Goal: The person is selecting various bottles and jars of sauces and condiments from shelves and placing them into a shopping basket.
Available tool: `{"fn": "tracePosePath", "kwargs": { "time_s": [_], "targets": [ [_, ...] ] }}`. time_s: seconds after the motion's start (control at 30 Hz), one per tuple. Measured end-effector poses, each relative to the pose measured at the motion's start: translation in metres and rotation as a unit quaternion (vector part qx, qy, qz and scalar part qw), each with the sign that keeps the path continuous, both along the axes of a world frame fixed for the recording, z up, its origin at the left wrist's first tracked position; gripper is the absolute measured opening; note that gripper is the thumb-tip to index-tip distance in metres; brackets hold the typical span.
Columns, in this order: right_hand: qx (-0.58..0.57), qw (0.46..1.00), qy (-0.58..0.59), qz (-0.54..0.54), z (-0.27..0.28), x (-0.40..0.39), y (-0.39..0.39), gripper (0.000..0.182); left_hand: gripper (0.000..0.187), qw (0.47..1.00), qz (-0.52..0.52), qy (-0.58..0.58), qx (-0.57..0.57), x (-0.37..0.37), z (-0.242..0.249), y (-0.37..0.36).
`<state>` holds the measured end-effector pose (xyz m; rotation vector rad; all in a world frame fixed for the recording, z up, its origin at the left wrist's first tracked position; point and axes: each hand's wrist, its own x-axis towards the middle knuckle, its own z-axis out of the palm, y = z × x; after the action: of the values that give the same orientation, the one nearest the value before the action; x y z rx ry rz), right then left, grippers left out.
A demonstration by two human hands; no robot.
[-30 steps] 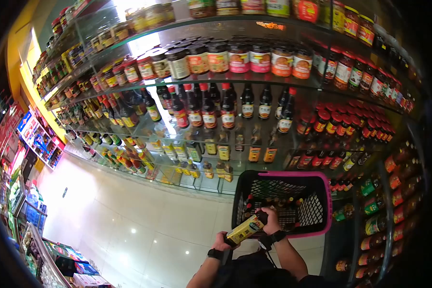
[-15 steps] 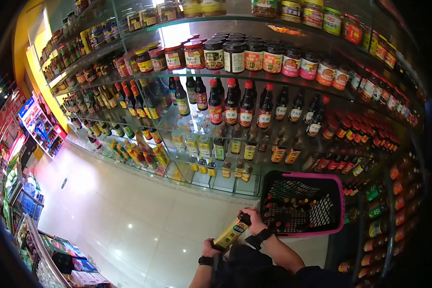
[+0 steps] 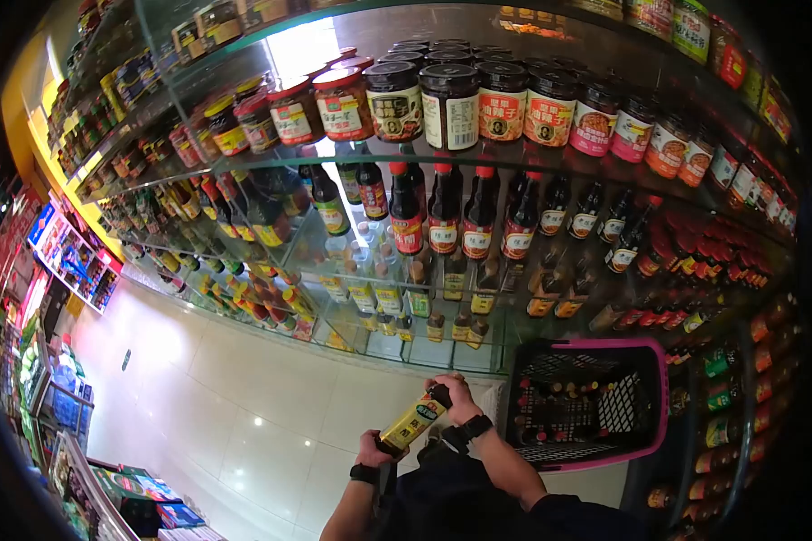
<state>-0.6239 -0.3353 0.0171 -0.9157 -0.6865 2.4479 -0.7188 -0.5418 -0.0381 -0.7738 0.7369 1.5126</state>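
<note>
A dark bottle with a yellow label [image 3: 412, 424] is held tilted between both hands, low in front of my body. My left hand [image 3: 373, 448] is closed round its base end. My right hand [image 3: 461, 399] grips the upper end near the dark cap, its fingers wrapped over it. The label faces up toward the camera. Just right of my right hand stands a black basket with a pink rim [image 3: 666, 397], and several bottles with red and yellow caps lie or stand inside it.
Glass shelves [image 3: 370, 162] rise in front, lined with jars [image 3: 448, 106] and sauce bottles [image 3: 442, 216]. On the right are shelves of packaged bottles [image 3: 717, 397]. Pale tiled floor [image 3: 244, 397] stretches left. Boxes [image 3: 153, 487] lie at the lower left.
The view has leaned closer to the shelves, and the basket appears lower and farther right. Both hands, still on the bottle, have shifted slightly left and up in view.
</note>
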Motion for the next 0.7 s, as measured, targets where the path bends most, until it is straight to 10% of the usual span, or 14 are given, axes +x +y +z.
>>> {"fn": "tracePosePath", "kwargs": {
  "time_s": [0.43, 0.7],
  "targets": [
    [-0.006, 0.982, -0.186, -0.018, 0.034, 0.048, 0.073, 0.028, 0.045, 0.981, -0.183, 0.06, -0.018, -0.063, 0.019, 0.145],
    [0.034, 0.925, -0.194, -0.324, 0.028, 0.043, 0.08, 0.018, 0.03, 0.949, -0.26, 0.149, 0.099, -0.081, 0.023, 0.221]
  ]
}}
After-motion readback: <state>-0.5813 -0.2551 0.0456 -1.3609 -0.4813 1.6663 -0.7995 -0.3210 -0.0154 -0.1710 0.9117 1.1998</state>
